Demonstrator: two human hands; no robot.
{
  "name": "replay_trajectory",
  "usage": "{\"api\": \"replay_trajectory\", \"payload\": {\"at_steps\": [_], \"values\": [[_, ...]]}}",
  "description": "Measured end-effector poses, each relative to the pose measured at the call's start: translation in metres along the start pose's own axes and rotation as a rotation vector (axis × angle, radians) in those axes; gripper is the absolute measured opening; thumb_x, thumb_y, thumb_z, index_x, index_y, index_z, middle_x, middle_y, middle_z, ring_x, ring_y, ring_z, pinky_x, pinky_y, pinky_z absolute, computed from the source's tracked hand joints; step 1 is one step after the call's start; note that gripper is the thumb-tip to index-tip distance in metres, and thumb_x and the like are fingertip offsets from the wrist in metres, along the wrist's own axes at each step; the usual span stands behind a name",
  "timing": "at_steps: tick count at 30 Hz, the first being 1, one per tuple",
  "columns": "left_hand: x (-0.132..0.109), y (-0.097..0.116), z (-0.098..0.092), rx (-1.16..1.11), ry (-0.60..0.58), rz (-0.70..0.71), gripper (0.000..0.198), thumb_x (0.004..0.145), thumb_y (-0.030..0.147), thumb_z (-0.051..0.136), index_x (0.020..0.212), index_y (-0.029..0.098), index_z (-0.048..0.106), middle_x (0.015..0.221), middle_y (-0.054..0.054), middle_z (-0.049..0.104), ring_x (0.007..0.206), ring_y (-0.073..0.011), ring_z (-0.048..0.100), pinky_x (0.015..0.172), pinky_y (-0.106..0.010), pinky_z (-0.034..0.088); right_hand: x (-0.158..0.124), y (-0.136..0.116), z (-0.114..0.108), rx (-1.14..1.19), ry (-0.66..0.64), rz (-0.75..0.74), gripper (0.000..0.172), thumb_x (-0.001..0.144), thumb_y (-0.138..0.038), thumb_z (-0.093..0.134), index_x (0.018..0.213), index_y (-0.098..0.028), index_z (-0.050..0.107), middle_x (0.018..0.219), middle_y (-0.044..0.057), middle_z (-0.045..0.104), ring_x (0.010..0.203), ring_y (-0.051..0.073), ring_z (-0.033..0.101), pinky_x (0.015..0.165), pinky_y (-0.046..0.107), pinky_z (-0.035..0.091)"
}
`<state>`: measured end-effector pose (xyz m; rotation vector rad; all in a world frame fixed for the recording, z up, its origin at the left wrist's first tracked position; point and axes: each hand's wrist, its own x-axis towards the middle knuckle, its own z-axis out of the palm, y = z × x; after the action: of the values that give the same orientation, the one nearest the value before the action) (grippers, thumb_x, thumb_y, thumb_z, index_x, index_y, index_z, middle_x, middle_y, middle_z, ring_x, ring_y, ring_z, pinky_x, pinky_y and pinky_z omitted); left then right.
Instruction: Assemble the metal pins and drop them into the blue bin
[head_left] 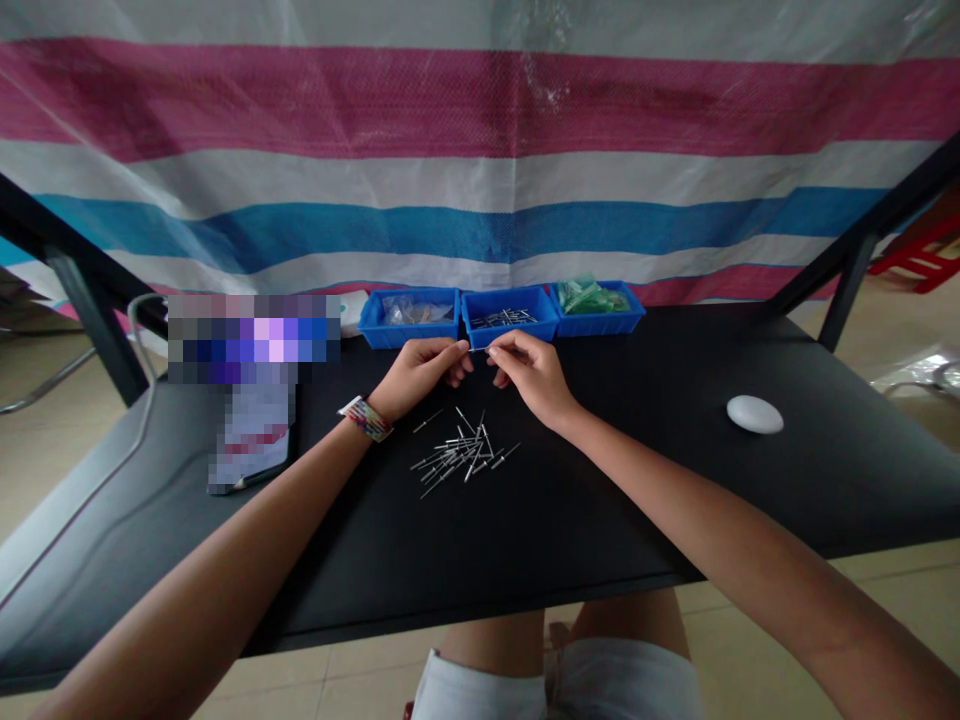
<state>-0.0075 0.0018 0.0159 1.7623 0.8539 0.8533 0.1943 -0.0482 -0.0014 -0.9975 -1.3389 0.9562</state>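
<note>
Between my two hands a thin silver pop rivet lies level, just in front of the middle blue bin. My left hand, with a woven bracelet at its wrist, pinches one end of it. The other end sits between the thumb and fingers of my right hand. Below them, a loose pile of pop rivets is scattered on the black table. More rivets lie in the middle blue bin.
At the left, a blue bin holds clear plastic bags; the right blue bin holds green packets. A white oval object rests at the right. Blurred items and a cable are at the left. A striped sheet hangs behind.
</note>
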Motion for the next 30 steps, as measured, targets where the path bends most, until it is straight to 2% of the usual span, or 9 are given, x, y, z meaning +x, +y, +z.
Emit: {"api": "replay_trajectory", "payload": {"at_steps": [5, 11, 15, 21, 24, 30], "values": [[0.0002, -0.0001, -0.0006, -0.012, 0.003, 0.001, 0.052, 0.094, 0.064, 0.069, 0.079, 0.014, 0.075, 0.069, -0.005, 0.068, 0.062, -0.0139, 0.063, 0.061, -0.024, 0.054, 0.0002, 0.0004, -0.0002, -0.024, -0.02, 0.005, 0.03, 0.093, -0.048, 0.068, 0.079, -0.022, 0.066, 0.081, 0.0, 0.071, 0.061, 0.013, 0.065, 0.057, 0.026, 0.055], [-0.0004, 0.0011, 0.0004, -0.091, -0.01, 0.006, 0.038, 0.089, 0.051, 0.08, 0.092, 0.015, 0.071, 0.073, -0.001, 0.067, 0.061, -0.0122, 0.062, 0.06, -0.023, 0.052, 0.0004, 0.0037, -0.0002, -0.036, -0.033, -0.029, 0.044, 0.095, -0.064, 0.066, 0.081, -0.022, 0.067, 0.079, 0.001, 0.07, 0.059, 0.013, 0.065, 0.056, 0.026, 0.054], [0.0002, -0.001, 0.0009, -0.114, 0.009, 0.007, 0.037, 0.087, 0.048, 0.082, 0.1, 0.016, 0.069, 0.071, 0.0, 0.066, 0.059, -0.0123, 0.062, 0.058, -0.023, 0.052, 0.0008, 0.0052, -0.0004, -0.053, -0.04, -0.023, 0.05, 0.094, -0.07, 0.064, 0.082, -0.022, 0.066, 0.078, 0.001, 0.069, 0.06, 0.013, 0.065, 0.056, 0.026, 0.055], [0.0001, 0.0, -0.0002, -0.085, 0.016, 0.016, 0.035, 0.088, 0.049, 0.08, 0.09, 0.016, 0.071, 0.072, -0.002, 0.067, 0.061, -0.0133, 0.062, 0.059, -0.024, 0.053, 0.0012, 0.0063, -0.0004, -0.044, -0.038, -0.011, 0.048, 0.095, -0.068, 0.064, 0.082, -0.021, 0.067, 0.079, 0.002, 0.069, 0.06, 0.013, 0.065, 0.056, 0.026, 0.055], [0.0004, -0.001, -0.0013, -0.073, -0.003, 0.0, 0.04, 0.092, 0.053, 0.075, 0.082, 0.014, 0.075, 0.071, -0.004, 0.068, 0.063, -0.014, 0.063, 0.062, -0.025, 0.053, 0.0014, 0.0066, -0.0005, -0.033, -0.036, -0.008, 0.046, 0.095, -0.066, 0.065, 0.082, -0.022, 0.066, 0.08, 0.002, 0.07, 0.06, 0.013, 0.065, 0.055, 0.026, 0.055], [0.0017, -0.0053, -0.0031, -0.089, -0.026, -0.029, 0.045, 0.093, 0.058, 0.073, 0.081, 0.014, 0.077, 0.072, -0.006, 0.07, 0.065, -0.0147, 0.064, 0.063, -0.025, 0.054, 0.0007, 0.0057, 0.0008, -0.032, 0.004, 0.01, 0.029, 0.093, -0.053, 0.069, 0.096, -0.025, 0.065, 0.085, -0.001, 0.069, 0.06, 0.012, 0.064, 0.055, 0.025, 0.054]]}}
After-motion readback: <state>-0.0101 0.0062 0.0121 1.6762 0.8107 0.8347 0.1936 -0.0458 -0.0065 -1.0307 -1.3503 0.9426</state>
